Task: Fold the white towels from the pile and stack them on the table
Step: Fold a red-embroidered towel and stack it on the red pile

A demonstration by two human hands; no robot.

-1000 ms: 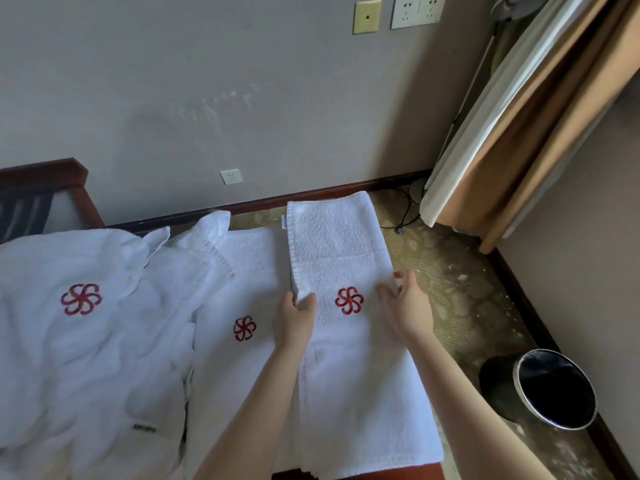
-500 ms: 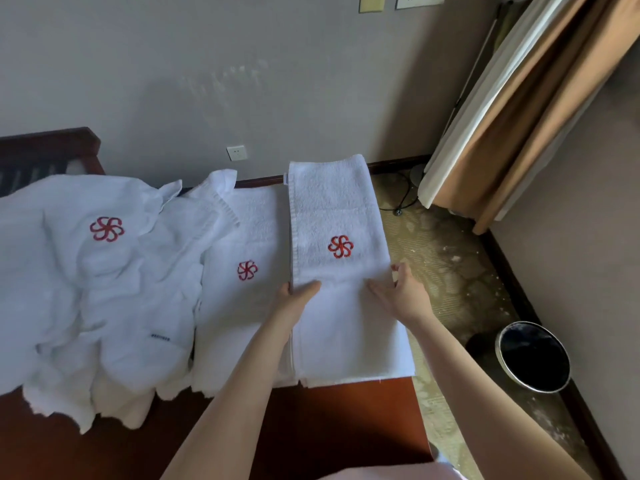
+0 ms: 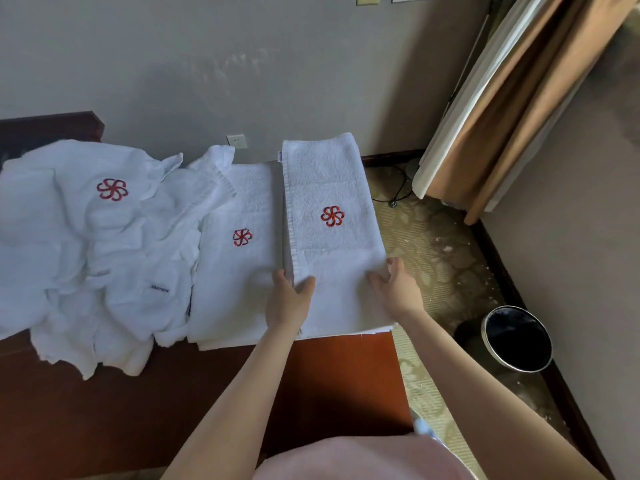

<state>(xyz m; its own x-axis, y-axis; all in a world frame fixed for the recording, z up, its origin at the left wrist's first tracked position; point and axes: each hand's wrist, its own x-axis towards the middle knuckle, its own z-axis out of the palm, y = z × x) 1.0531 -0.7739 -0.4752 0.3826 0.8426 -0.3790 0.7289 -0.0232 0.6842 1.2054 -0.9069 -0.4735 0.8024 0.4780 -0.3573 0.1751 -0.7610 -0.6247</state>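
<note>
A long folded white towel (image 3: 329,258) with a red flower emblem lies at the right end of the brown table (image 3: 346,382), its far end reaching past the table toward the wall. My left hand (image 3: 289,301) grips its left edge, thumb on top. My right hand (image 3: 396,287) holds its right edge, thumb on top and fingers round the side. Touching its left side lies a second folded towel (image 3: 239,271) with the same emblem. A crumpled pile of white towels (image 3: 86,258) covers the table's left part.
A round black bin with a metal rim (image 3: 517,337) stands on the patterned floor at the right, by the wall. Beige curtains (image 3: 519,98) hang at the far right. A dark wooden frame (image 3: 52,126) rises behind the pile. A cable (image 3: 394,199) lies on the floor.
Both hands have slid along the folded towel's edges toward me, from beside the emblem to its near part. The view has tilted down, showing more of the table.
</note>
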